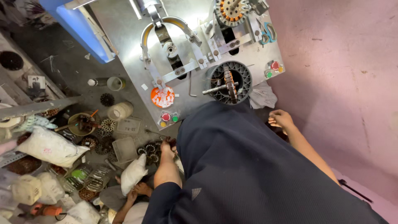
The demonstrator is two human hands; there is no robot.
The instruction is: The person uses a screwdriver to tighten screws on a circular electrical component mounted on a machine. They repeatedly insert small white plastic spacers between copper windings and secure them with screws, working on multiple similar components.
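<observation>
left hand reaches down past the worktop edge into a cluster of stators on the floor; its fingers curl among them, but whether the grip is closed on one or only touching i cannot tell, since the fingertips are hidden. right hand hangs at the other side of the dark shirt, fingers loosely bent, holding nothing that shows

just beside the left hand lie more stators, small grey trays and a white bag. further left, a roll of tape, a bowl with bits in it, and a big white sack. another person's hand shows low in the frame, near the white bag

on the metal worktop above: a black round fixture with a part standing in it, a curved metal arm, an orange and white disc, a wound stator at the top edge, and two sets of coloured buttons

judging progress: one piece sits in the round fixture and one wound stator is on the machine, while many bare stators lie on the floor, so most of the pile looks left to do
</observation>
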